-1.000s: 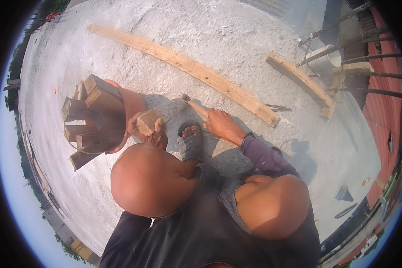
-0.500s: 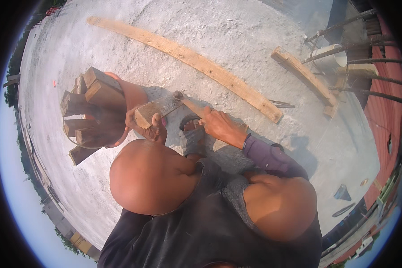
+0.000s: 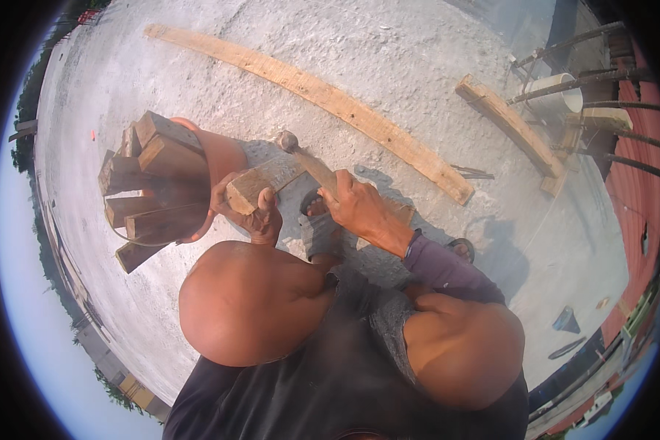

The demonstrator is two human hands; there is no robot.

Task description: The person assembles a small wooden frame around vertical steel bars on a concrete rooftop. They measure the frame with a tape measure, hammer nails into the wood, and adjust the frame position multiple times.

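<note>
My left hand [image 3: 255, 218] is closed round the near end of a short wood block [image 3: 262, 182], which slants away to the right in front of my knees. In my right hand [image 3: 361, 209] is the wooden handle of a hammer [image 3: 313, 166]. The hammer's metal head lies just past the far end of the block, raised a little; I cannot tell whether it touches the wood. Left of the block stands an orange bucket [image 3: 226, 155] packed with several wood offcuts [image 3: 172, 158].
A long plank [image 3: 323, 99] lies across the rough concrete ahead. Farther right are nailed-together timbers [image 3: 510, 125], a white bucket [image 3: 557, 95] and protruding rebar [image 3: 572, 79]. My sandalled foot [image 3: 317, 204] is close to the block. A small blue piece [image 3: 565, 320] lies at the right.
The hammer head has risen away from the block's end and shifted slightly left. My right hand has lifted a little with it. My left hand still grips the block.
</note>
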